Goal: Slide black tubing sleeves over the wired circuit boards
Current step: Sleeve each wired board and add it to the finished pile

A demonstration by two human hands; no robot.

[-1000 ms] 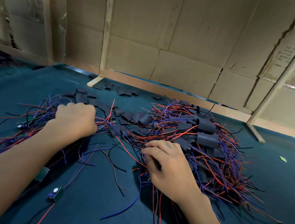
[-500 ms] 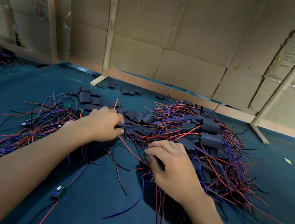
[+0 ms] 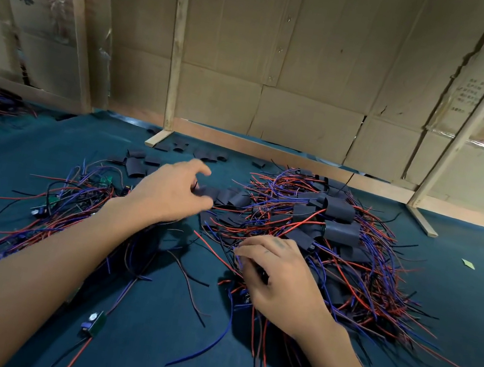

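1. I see a counter (image 3: 453,317) covered in dark teal, matte sheeting, closed off at the back by a cardboard wall (image 3: 303,64) braced with pale wooden battens (image 3: 176,42).
2. My left hand (image 3: 168,193) reaches out over the loose black tubing sleeves (image 3: 225,195) at mid-counter, thumb and forefinger parted, holding nothing that I can make out.
3. My right hand (image 3: 278,282) rests on the near edge of the right-hand heap, fingers curled into the wires; whether it pinches one I cannot tell.
4. That heap of sleeved boards (image 3: 336,229) is a tangle of thin red, blue and black leads with flat, dull black sleeves among them.
5. The bare wired circuit boards (image 3: 69,201) lie in a looser spread on the left; one small green board (image 3: 93,323) sits apart, nearest me.
6. More flattened sleeves (image 3: 137,161) lie scattered toward the wall.
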